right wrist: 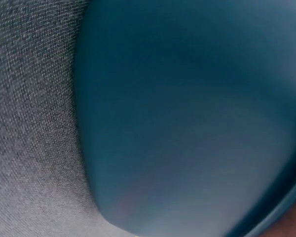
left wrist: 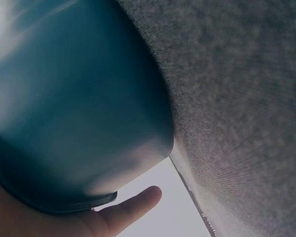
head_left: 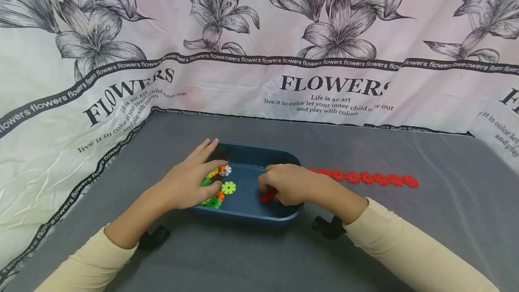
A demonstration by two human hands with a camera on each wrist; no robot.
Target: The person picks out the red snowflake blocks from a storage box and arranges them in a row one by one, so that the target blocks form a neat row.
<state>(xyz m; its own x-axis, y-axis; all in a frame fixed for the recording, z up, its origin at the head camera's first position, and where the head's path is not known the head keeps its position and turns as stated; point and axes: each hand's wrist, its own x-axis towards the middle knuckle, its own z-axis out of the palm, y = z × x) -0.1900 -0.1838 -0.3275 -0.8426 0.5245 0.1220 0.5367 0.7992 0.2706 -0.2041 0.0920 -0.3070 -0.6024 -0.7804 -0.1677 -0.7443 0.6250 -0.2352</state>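
A dark blue plastic tub (head_left: 247, 216) stands on the grey table, with plastic snowflake-shaped discs inside. My left hand (head_left: 187, 183) lies over its left end, fingers spread, above green, yellow, orange and white discs (head_left: 212, 202). Beside its thumb is a loose yellow-green disc (head_left: 229, 187). At the right end, my right hand (head_left: 289, 184) reaches in over the rim, and its curled fingers pinch at red discs (head_left: 266, 196), partly hidden by them. Both wrist views mostly show the tub's outer wall (left wrist: 79, 98); a left finger (left wrist: 133, 210) extends past the rim.
To the right of the tub, a row of red discs (head_left: 366, 178) runs across the table, its near end hidden behind the right forearm. A white flower-printed cloth (head_left: 239, 87) hangs behind and at the sides. Dark wrist straps (head_left: 329, 228) sit beneath both wrists.
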